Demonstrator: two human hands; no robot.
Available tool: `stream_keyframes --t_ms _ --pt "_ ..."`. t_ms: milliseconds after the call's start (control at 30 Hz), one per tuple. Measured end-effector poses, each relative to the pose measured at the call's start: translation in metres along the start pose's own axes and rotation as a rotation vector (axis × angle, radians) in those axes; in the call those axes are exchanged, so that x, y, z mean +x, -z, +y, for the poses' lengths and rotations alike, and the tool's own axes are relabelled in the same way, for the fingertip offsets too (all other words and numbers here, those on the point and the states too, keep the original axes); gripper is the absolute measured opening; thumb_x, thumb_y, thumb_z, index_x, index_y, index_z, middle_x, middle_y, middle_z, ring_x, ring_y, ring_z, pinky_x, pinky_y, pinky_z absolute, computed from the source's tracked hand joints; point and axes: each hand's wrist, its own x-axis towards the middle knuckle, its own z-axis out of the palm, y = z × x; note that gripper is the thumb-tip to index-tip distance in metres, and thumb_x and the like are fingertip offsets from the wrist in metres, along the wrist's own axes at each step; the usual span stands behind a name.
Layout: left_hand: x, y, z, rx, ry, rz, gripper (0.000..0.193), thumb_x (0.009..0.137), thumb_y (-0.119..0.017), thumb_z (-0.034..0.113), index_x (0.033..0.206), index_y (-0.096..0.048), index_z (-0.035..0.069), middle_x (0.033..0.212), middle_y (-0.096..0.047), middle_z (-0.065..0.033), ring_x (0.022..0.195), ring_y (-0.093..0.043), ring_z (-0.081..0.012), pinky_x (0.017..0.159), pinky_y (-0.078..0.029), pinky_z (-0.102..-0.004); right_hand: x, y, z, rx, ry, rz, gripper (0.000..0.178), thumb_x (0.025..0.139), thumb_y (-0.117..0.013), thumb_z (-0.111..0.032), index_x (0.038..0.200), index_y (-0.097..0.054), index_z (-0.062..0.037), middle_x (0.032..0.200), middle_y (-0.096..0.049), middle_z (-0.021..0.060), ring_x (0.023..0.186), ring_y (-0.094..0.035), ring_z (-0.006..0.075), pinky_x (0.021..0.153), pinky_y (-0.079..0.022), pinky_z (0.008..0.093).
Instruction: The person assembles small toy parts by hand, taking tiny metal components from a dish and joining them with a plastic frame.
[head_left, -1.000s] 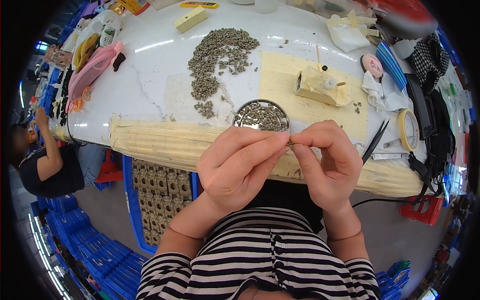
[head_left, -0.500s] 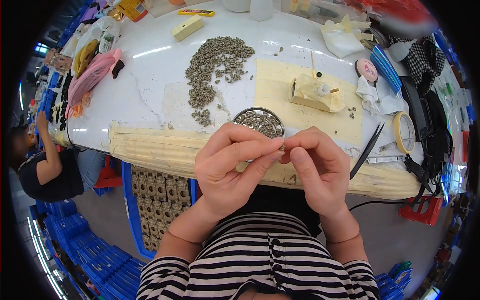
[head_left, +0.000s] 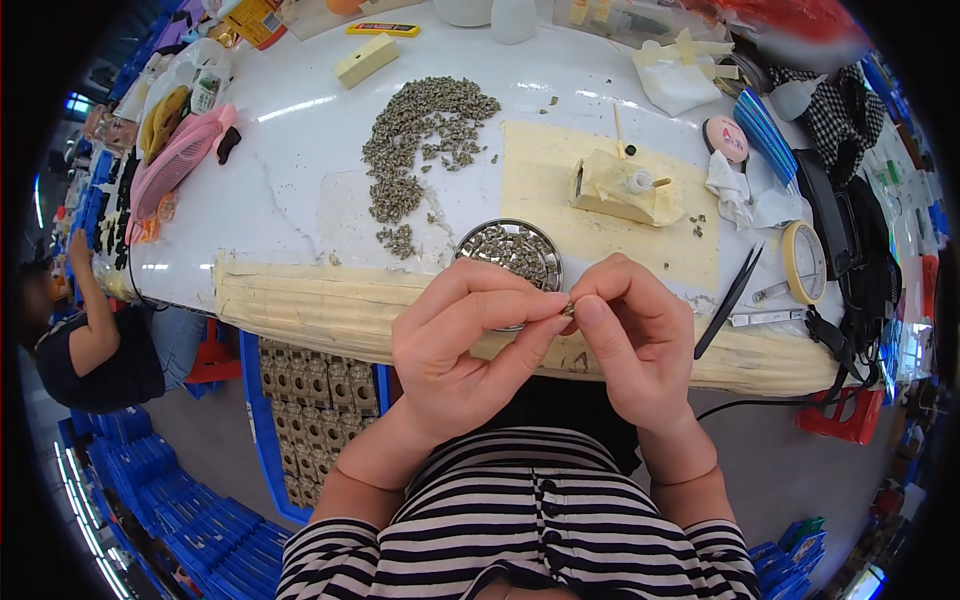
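Observation:
Both my hands meet over the near edge of the table, in front of a round metal dish (head_left: 512, 262) that holds many small metal parts. Thumb and fingers of my left hand (head_left: 468, 345) pinch one side of a small metal part (head_left: 568, 310). My right hand (head_left: 640, 345) grips the same part from the other side between thumb and forefinger. Fingertips cover most of it, so its shape is hard to tell. Beyond the dish, a curved heap of small metal parts (head_left: 395, 195) lies on the white table.
A tape-wrapped block (head_left: 625, 192) stands on a taped patch. Black tweezers (head_left: 728, 300) and a tape roll (head_left: 803, 262) lie at right. A pale block (head_left: 365, 62) sits at the back. Below the table is a blue crate (head_left: 262, 420) of metal housings. Another person (head_left: 100, 345) sits at left.
The view has shifted slightly. My fingertips have moved a little on the small metal part, and my right thumb now presses closer against it.

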Motion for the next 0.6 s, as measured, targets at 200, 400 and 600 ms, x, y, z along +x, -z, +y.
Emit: stream_keyframes --t_ms 200,400,600 --pt "0.003 -0.005 -0.006 0.077 -0.042 0.048 0.022 0.075 -0.077 -0.007 0.095 -0.073 0.0 0.086 -0.066 -0.0091 0.074 -0.064 -0.0179 0.063 -0.051 -0.0257 0.009 0.014 -0.008 -0.31 0.192 0.127 0.005 0.088 -0.066 0.0 0.092 -0.068 0.0022 0.082 -0.065 0.0083 0.072 -0.059 0.0148 0.067 -0.047 0.0252" --pt "0.01 -0.012 -0.014 0.243 -0.159 0.105 0.023 0.074 -0.078 -0.006 0.096 -0.072 0.0 0.086 -0.065 -0.0082 0.074 -0.061 -0.0186 0.062 -0.049 -0.0263 0.035 0.053 -0.031 -1.018 0.518 0.362 0.011 0.082 -0.072 -0.002 0.093 -0.071 -0.0018 0.08 -0.061 0.0068 0.07 -0.056 0.019 0.062 -0.044 0.0283" --pt "0.006 -0.01 -0.017 0.225 -0.127 0.115 0.024 0.074 -0.078 -0.007 0.096 -0.072 0.0 0.085 -0.065 -0.0082 0.074 -0.06 -0.0183 0.062 -0.049 -0.0265 0.052 0.055 -0.024 -1.058 0.459 0.274 0.012 0.08 -0.075 -0.006 0.091 -0.071 -0.0039 0.075 -0.059 0.0058 0.069 -0.055 0.0206 0.062 -0.043 0.031"
